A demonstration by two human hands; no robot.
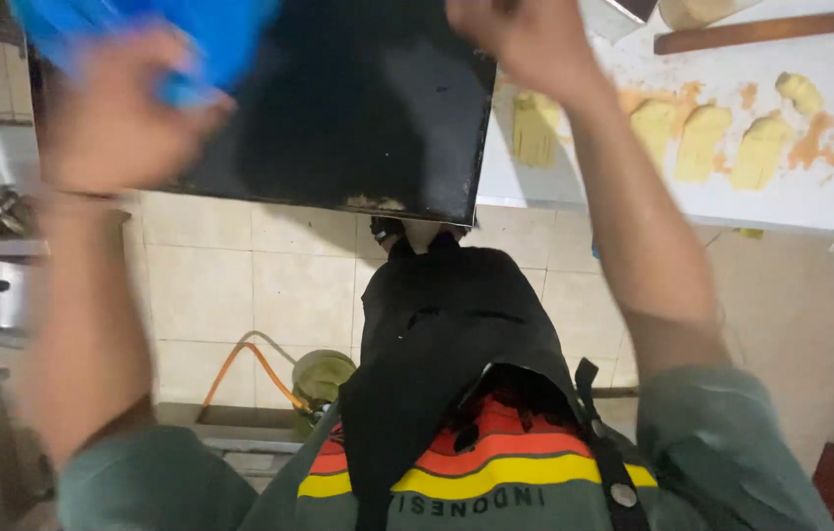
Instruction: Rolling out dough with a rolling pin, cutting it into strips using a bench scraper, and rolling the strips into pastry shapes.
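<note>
While the left hand [117, 118], blurred, presses a bunched blue cloth [156, 34] onto the flat black rectangular metal tray [358, 118], the right hand [525, 39] grips its far right edge, tray overhanging the white desk's [810, 197] left edge.

Baking tray [358, 108]: dark metal, matt, crumb residue at edge. Blue cloth [191, 39]: soft, blurred. Rolling pin [756, 31]: smooth wood. Desk [810, 197]: white, smooth, smeared orange. Dough pieces [702, 143]: pale yellow, matt. Apron [446, 344]: black fabric.
</note>
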